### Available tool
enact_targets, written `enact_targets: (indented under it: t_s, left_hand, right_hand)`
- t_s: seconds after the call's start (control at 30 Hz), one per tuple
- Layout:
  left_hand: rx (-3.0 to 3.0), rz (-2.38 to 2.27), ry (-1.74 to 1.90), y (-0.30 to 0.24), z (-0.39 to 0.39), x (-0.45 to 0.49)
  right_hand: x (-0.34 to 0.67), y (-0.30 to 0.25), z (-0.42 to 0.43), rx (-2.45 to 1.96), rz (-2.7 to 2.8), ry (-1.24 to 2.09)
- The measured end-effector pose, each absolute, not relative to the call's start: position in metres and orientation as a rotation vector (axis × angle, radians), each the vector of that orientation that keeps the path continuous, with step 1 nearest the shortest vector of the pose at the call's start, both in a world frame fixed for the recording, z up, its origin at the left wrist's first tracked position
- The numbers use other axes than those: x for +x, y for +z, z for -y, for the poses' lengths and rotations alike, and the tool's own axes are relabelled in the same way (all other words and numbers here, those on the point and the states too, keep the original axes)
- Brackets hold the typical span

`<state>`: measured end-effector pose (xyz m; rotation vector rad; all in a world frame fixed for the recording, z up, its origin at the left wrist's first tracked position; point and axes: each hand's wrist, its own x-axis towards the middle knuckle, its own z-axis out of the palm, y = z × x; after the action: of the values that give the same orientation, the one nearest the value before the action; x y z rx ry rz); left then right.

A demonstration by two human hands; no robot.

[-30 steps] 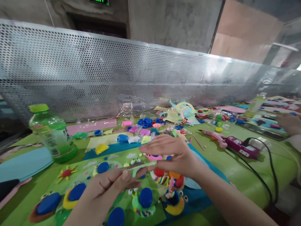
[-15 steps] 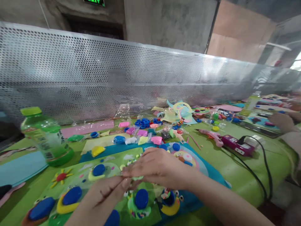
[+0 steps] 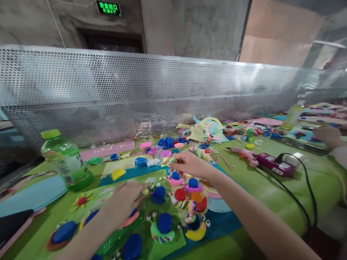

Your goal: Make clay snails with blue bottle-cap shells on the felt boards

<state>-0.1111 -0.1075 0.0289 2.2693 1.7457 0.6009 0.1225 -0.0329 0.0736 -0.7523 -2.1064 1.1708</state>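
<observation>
My left hand (image 3: 126,198), slightly blurred, is low over the green sheet (image 3: 173,249), with a small pale green clay ball (image 3: 145,191) between thumb and fingertips. My right hand (image 3: 188,164) reaches farther forward, fingertips pinched on a pale yellow-green clay lump (image 3: 166,162). Between my forearms stands a green clay snail (image 3: 158,234) with a blue cap for a shell. Beside it is a yellow clay snail (image 3: 197,232). More clay snails (image 3: 193,187) with blue, red and orange shells crowd below my right hand. A clay sun (image 3: 82,201) lies left.
A green drink bottle (image 3: 67,162) stands at the left beside light blue sheets (image 3: 35,193). Blue caps (image 3: 166,142) and paper scraps (image 3: 208,128) lie at the back. Right are a purple device (image 3: 275,164) with a cable and another person's hand (image 3: 326,135). A perforated metal panel (image 3: 168,90) borders the table.
My hands were together over the sheet and have separated. The right moved forward to the pale yellow-green clay; the left drew back left, uncovering several snails. The view has tilted up slightly.
</observation>
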Motion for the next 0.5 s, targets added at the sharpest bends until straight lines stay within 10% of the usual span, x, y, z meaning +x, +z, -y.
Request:
enact_targets:
  t_s: [0.5]
  left_hand:
    - [2.008, -2.006, 0.751, 0.065, 0.120, -0.124]
  right_hand:
    - [0.124, 0.068, 0.030, -0.849, 2.025, 1.285]
